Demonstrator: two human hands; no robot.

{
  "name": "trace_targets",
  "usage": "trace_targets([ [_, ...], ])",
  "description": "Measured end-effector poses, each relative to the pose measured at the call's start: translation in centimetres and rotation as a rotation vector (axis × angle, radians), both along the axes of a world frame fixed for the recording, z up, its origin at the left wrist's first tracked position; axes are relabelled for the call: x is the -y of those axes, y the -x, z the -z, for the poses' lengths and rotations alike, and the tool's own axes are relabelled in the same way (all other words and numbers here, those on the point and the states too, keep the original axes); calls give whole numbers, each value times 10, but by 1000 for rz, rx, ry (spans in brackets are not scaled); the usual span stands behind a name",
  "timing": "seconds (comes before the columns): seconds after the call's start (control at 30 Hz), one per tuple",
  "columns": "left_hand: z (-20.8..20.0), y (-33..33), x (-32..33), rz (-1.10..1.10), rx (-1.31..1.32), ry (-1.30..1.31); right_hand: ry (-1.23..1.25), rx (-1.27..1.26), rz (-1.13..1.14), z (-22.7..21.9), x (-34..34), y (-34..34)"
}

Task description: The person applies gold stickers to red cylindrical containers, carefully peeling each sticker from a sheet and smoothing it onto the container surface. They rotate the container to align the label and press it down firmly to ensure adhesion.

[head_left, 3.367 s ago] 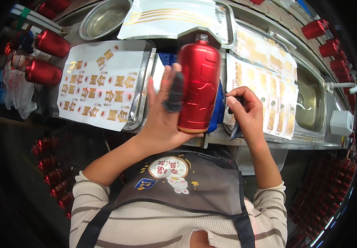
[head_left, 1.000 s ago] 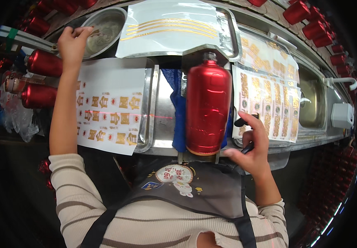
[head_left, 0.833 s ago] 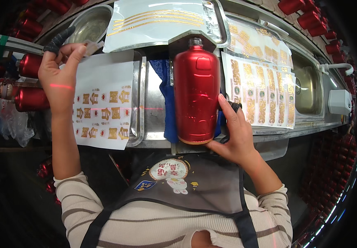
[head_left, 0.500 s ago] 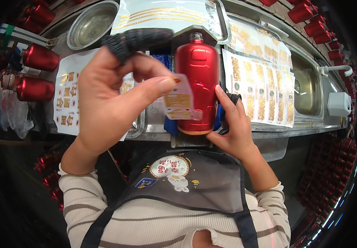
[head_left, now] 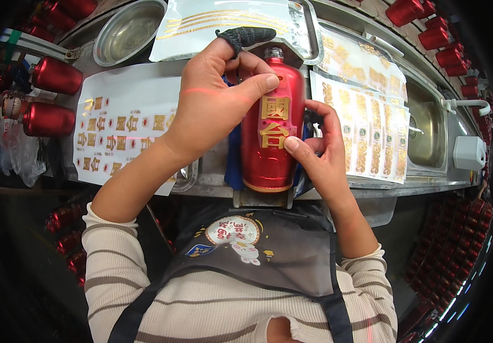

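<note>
A glossy red bottle with a silver threaded neck lies on its back on a stand, neck away from me. Over its front sits a clear decal with gold characters and a small red mark near the top. My left hand is closed on the decal's upper end, thumb against it; a black ribbed cover wraps its index finger. With its thumb at the decal's lower right corner, my right hand is closed, fingers curled beside the bottle's right side. Whether the decal's whole back touches the bottle, I cannot tell.
Left of the bottle lies a decal sheet; more gold decal sheets lie to the right. Behind are a metal bowl and a tray. A sink and white jug are far right. Red bottles stand left.
My left hand has moved right and forward, bringing the decal from above the bottle's left side onto its front. My right thumb has shifted from the bottle's lower end to the decal's corner.
</note>
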State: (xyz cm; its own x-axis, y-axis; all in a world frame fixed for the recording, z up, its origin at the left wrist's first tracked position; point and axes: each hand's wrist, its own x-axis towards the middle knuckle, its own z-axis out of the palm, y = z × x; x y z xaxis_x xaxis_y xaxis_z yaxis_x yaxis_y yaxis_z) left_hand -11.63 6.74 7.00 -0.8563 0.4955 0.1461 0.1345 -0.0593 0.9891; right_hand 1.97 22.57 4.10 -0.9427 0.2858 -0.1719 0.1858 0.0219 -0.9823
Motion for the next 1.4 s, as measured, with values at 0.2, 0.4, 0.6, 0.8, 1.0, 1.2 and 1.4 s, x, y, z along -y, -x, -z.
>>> trace_targets([
  [0.2, 6, 0, 0, -16, -56, -14, -19, 2, -37, -1, -3, -2],
  [0.4, 5, -1, -3, -28, -64, -15, 75, 15, -29, -2, -3, 0],
  [0.6, 6, -3, -4, -55, -99, 14, 89, 4, -14, -1, 1, 1],
  [0.8, 7, -3, -4, -63, -101, 10, 113, -3, -29, -3, 1, 0],
  [1.0, 9, -2, -4, -77, -130, 9, 52, -10, -9, -4, 6, 4],
  [1.2, 10, -1, -5, -72, -122, 12, 70, -29, 2, -7, 7, 4],
  [1.4, 9, -1, -5, -78, -129, 9, 47, -36, 6, -6, 8, 4],
])
